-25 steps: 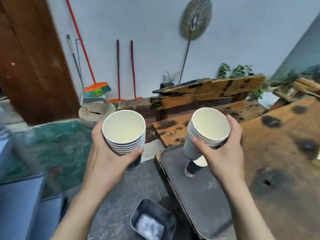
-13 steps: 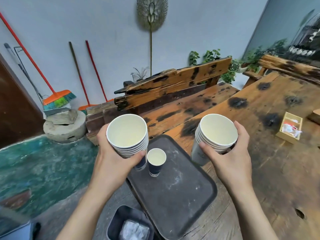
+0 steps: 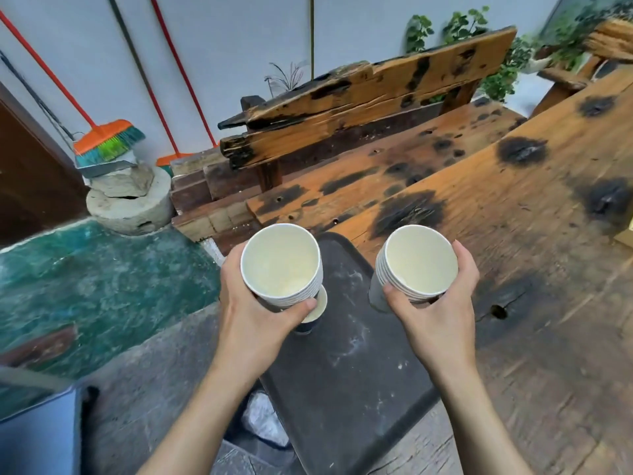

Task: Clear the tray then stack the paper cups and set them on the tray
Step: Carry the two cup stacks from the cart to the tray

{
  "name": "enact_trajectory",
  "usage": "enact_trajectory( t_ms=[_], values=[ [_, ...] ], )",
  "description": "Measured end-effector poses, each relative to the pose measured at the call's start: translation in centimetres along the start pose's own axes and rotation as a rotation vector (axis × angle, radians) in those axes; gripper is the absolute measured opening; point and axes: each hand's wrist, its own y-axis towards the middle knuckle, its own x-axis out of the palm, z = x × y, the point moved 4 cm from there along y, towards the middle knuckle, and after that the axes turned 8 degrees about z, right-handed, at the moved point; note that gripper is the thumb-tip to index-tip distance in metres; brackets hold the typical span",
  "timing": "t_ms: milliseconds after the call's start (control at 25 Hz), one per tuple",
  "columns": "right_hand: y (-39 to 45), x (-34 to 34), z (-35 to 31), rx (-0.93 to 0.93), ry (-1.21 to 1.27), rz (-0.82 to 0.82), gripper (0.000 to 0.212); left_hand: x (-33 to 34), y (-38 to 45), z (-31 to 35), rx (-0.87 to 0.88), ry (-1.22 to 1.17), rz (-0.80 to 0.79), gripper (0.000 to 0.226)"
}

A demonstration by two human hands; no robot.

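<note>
Each hand's fingers grasp a stack of paper cups, left hand (image 3: 253, 317) and right hand (image 3: 435, 317), above the dark tray (image 3: 349, 382), a single cup (image 3: 313, 317) just beneath the left fingers.

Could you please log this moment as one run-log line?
left hand: holds cup stack | right hand: holds second stack | tray: single cup
</note>
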Motion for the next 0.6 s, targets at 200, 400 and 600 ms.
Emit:
enact_trajectory(
  t_ms=[200, 400, 600],
  values=[
    [0.1, 6.2, 7.2, 0.087, 0.018, -0.182, 0.094, 3.9, -1.7, -6.6, -0.113, 0.032, -0.033, 0.096],
    [-0.6, 9.3, 11.7, 0.15, 0.043, -0.261, 0.094, 5.8, -2.9, -10.2, -0.185, 0.048, -0.079, 0.096],
    [-1.1, 8.9, 12.8, 0.173, 0.031, -0.286, 0.097, 6.8, -3.2, -10.3, -0.198, 0.064, -0.119, 0.099]
  ],
)
